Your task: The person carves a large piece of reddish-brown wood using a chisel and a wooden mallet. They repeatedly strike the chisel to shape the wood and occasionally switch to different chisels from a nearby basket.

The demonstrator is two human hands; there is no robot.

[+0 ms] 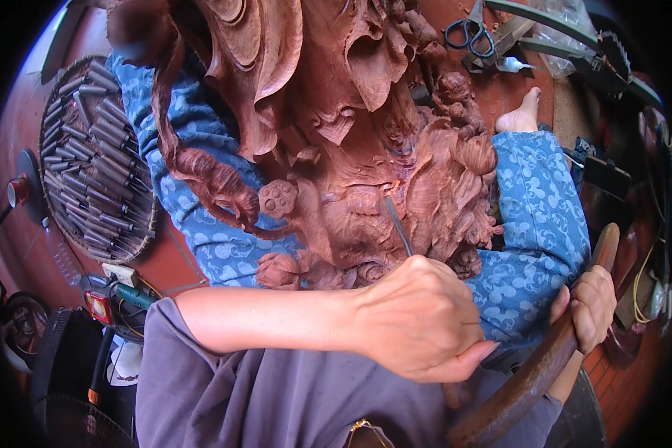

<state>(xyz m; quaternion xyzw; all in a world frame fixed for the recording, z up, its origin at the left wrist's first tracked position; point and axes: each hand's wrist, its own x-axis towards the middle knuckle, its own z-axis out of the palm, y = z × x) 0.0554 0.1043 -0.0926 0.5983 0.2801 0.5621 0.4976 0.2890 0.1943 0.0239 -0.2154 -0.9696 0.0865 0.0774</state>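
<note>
Reddish-brown carved wood (343, 160), rippled and knobbly, lies between blue patterned trouser legs (541, 201), the left hand (422, 321) clenched round a grey metal chisel (398, 226) touching it, the right hand (591, 308) gripping a curved brown wooden club (534, 377).

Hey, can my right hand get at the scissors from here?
Probably not: your right hand grips the wooden club, and the scissors lie far ahead, past the bare foot.

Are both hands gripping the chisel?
No, the left hand grips the chisel, while the right hand holds a curved wooden club.
</note>
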